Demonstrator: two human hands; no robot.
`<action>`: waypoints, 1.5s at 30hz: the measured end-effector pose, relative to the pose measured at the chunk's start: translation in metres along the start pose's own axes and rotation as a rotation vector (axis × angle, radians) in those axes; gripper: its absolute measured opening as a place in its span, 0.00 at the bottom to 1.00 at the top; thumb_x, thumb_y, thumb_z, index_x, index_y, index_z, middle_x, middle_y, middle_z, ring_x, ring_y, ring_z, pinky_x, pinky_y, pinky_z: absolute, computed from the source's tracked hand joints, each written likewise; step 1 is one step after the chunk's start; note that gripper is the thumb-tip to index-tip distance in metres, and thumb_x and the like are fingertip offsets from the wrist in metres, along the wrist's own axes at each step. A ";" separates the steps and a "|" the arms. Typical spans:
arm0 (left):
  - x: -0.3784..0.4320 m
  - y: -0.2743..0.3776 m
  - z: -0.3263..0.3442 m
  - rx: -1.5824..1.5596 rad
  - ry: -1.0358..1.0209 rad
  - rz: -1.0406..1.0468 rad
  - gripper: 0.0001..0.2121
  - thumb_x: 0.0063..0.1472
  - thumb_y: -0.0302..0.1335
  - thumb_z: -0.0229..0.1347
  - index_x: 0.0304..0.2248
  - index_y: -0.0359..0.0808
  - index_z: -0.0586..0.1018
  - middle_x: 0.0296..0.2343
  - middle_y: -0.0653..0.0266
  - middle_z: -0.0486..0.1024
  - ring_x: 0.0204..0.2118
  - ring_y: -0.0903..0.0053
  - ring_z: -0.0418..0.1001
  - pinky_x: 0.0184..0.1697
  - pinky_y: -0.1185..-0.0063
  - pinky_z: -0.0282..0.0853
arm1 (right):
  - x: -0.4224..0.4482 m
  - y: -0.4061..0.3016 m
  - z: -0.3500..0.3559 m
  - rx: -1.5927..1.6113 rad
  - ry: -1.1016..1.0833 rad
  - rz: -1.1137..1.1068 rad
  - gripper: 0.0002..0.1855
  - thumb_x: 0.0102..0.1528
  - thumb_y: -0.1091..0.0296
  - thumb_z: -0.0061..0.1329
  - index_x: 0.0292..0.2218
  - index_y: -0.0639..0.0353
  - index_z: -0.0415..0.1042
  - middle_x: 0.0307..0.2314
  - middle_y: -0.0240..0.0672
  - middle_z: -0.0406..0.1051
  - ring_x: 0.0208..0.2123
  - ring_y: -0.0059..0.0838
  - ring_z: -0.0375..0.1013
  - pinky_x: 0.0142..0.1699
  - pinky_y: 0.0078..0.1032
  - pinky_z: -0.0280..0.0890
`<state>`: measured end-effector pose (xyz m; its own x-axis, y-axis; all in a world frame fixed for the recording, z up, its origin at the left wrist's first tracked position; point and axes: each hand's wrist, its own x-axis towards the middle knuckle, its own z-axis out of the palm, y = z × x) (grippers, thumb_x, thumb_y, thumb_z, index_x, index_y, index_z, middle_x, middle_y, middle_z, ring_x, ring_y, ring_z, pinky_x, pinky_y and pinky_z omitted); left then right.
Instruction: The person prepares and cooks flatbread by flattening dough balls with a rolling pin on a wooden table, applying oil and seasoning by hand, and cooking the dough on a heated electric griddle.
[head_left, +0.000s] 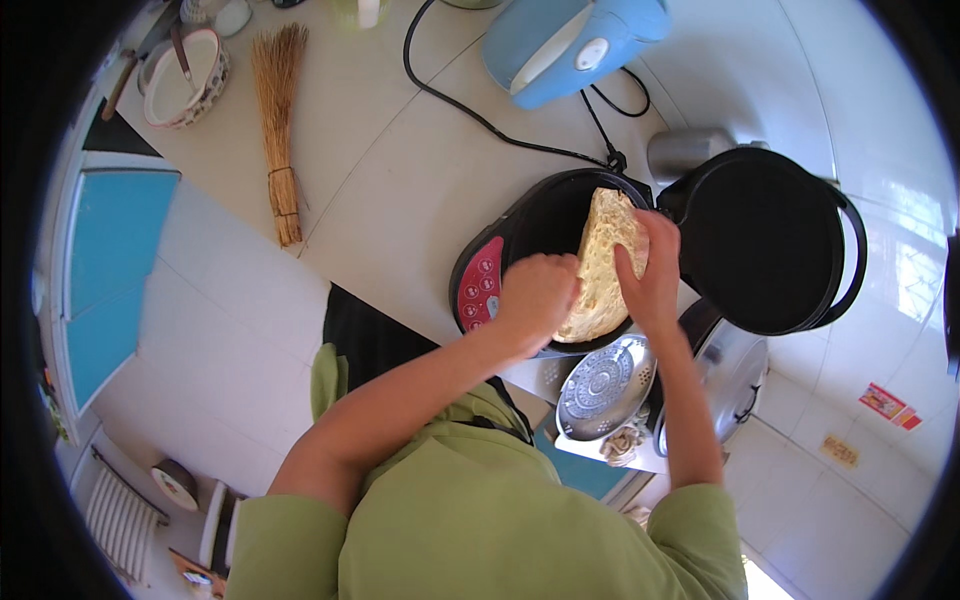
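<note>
A pale, browned flatbread (598, 289) stands partly lifted, folded or on edge, over the right part of the black pan of an electric griddle (541, 229). My left hand (541, 300) grips the flatbread's near left edge with the fingers curled. On the other side, my right hand (654, 270) holds it with thumb and fingers spread along its edge. The griddle's round black lid (761, 240) is swung fully back to the right. A red control panel (481, 289) shows at the griddle's left front. Both hands hide parts of the flatbread.
A blue electric kettle (555, 52) and its black cord (480, 124) lie behind the griddle. To the left are a straw whisk broom (281, 142) and a bowl (180, 97) with a spoon. A perforated metal strainer (606, 390) and a large pot lid (724, 382) sit close by on the right.
</note>
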<state>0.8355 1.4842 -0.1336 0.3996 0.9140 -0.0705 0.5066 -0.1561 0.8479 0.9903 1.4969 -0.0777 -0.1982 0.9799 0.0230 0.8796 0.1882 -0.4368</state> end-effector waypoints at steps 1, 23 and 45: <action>-0.003 0.009 0.002 -0.057 -0.027 -0.005 0.07 0.50 0.29 0.54 0.26 0.34 0.74 0.22 0.59 0.74 0.27 0.65 0.72 0.31 0.71 0.67 | -0.013 -0.005 0.005 0.340 0.194 0.414 0.26 0.48 0.68 0.52 0.48 0.56 0.60 0.38 0.38 0.65 0.40 0.31 0.67 0.43 0.29 0.62; -0.044 -0.028 -0.047 -0.345 0.162 -0.007 0.06 0.49 0.20 0.52 0.30 0.34 0.74 0.22 0.64 0.73 0.22 0.70 0.69 0.30 0.74 0.64 | -0.046 -0.024 -0.047 0.309 0.322 0.751 0.36 0.50 0.83 0.48 0.55 0.55 0.46 0.29 0.41 0.72 0.31 0.21 0.73 0.37 0.13 0.64; 0.038 -0.036 -0.025 0.653 -0.200 0.684 0.38 0.44 0.35 0.60 0.54 0.36 0.59 0.54 0.61 0.56 0.59 0.70 0.49 0.61 0.68 0.43 | -0.108 0.002 0.062 -0.248 0.045 0.447 0.43 0.47 0.51 0.53 0.56 0.61 0.49 0.55 0.48 0.48 0.57 0.48 0.48 0.58 0.44 0.46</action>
<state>0.8132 1.5338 -0.1538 0.8579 0.4772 0.1907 0.4170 -0.8633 0.2843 0.9869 1.3874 -0.1375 0.2346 0.9691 -0.0759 0.9514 -0.2449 -0.1864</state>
